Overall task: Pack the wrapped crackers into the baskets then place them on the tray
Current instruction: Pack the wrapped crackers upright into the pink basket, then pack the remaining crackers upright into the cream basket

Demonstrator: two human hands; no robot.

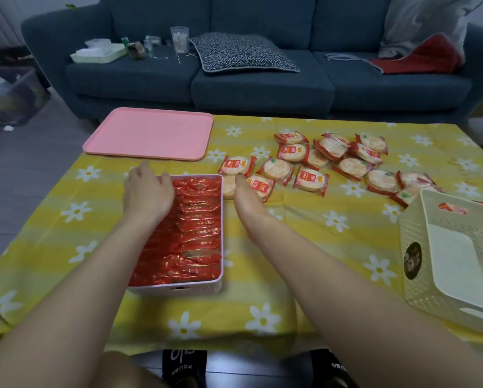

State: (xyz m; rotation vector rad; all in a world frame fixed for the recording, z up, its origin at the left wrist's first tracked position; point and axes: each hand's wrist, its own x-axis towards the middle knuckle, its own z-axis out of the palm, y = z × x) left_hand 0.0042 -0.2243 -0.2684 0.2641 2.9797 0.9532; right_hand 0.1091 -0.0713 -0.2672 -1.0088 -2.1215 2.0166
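Left hand lay with fingers curled over the far rim of the pink basket, left of frame centre, gripping it. Right hand reached to the basket's right wall, its fingers against a loose cracker; whether it was gripping anything I cannot tell.

That basket looked full, red wrappers standing on edge in tight rows. Lifted unevenly, it could tip and spill them, and the right hand might drag the neighbouring cracker along.

More crackers, round and pale in clear red-edged wrappers, lay scattered on the counter at centre right. A cream basket sat at the right edge, nearly empty. The pink tray, upper left, held nothing.
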